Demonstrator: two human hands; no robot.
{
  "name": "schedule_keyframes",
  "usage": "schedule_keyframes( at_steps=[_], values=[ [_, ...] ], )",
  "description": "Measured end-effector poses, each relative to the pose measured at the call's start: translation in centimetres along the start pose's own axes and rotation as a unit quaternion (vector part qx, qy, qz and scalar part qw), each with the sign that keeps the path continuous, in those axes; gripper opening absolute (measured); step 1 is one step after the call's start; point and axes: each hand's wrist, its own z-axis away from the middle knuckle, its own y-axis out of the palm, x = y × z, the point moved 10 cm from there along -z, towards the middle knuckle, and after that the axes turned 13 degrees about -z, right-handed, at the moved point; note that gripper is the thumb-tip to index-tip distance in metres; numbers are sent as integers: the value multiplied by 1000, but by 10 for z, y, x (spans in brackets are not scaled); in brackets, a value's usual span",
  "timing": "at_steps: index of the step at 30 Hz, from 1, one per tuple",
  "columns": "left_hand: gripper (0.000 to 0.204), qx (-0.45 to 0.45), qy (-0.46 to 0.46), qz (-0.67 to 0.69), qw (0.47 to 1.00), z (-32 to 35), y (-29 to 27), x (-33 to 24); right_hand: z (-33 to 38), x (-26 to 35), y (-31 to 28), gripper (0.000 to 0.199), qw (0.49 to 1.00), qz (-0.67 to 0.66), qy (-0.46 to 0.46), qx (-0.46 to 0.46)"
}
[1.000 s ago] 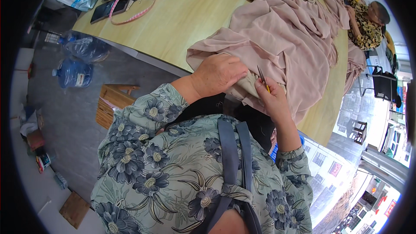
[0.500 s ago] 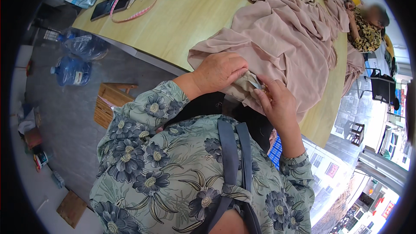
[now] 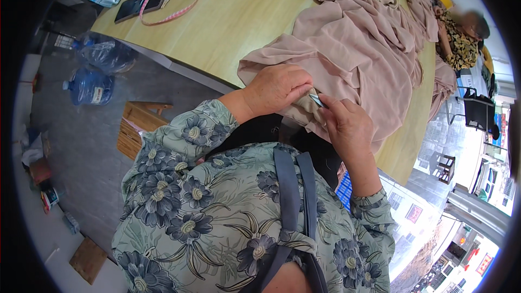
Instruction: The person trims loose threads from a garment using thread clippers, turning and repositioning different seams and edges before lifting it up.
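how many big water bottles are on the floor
2, both on the grey floor left of the table: one blue water bottle lying down, another just beyond it by the table edge. More may be hidden under the table.

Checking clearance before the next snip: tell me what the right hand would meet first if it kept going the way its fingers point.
The right hand points up-left, holding a small metal tool. It would probably meet the pink fabric bunched under the left hand first; depth is unclear.

Dusty-pink fabric (image 3: pixel 353 43), crumpled along wooden table, near edge pinched beside small metal tool (image 3: pixel 316 100)
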Motion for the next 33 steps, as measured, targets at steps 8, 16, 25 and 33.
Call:
schedule_keyframes(
  at_steps=[8,16,25,33],
  values=[
    [6,87,-112,144,979,30,0,-3,8,-18,-1,20,997,-56,43,-11],
    [9,240,7,-25,970,100,63,-18,29,-36,-10,26,973,-190,100,-80],
    [20,57,68,-87,992,29,-2,-56,70,-43,-3,34,946,-302,113,-25],
    [21,3,56,-1,998,-15,-3,-41,95,-51,0,37,938,-316,145,-9]
  ],
)
